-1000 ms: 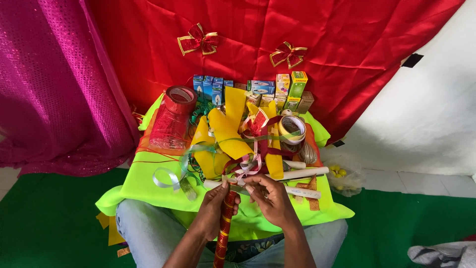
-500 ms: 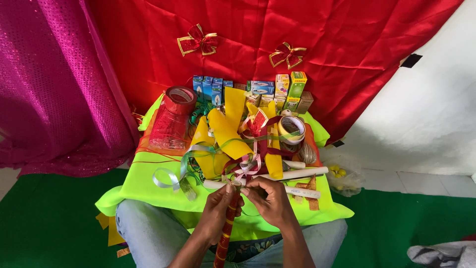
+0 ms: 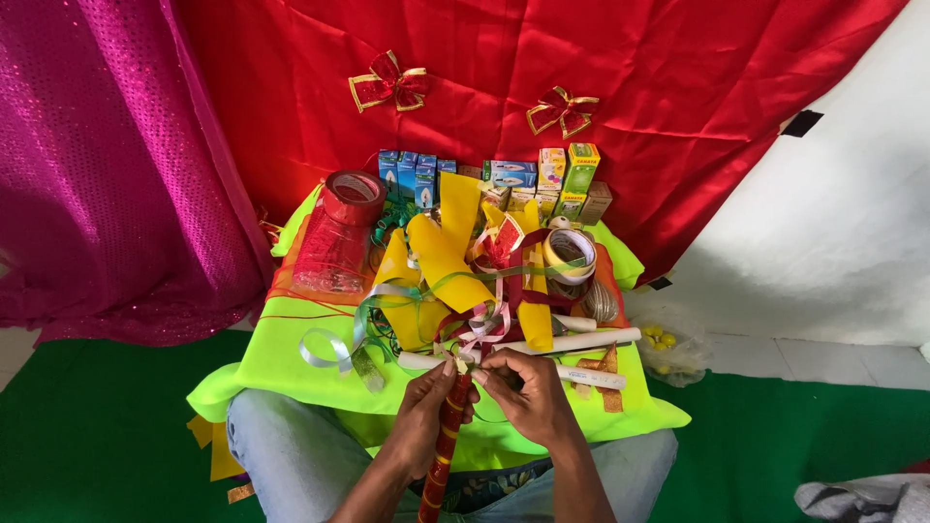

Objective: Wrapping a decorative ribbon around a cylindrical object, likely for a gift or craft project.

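Above lap, red-gold stick point(image 3: 443, 446) upright, L hand point(image 3: 418, 418) fingers clamped round it, R hand point(image 3: 528, 392) fingers pinching its top (ribbon end).

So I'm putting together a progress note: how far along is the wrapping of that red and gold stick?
Done: the stick already shows red and gold spiral banding along its visible length. In hand: the left hand grips it near the top while the right hand pinches something small at its tip. Left: loose ribbon curls and yellow strips lie unused on the green cloth.
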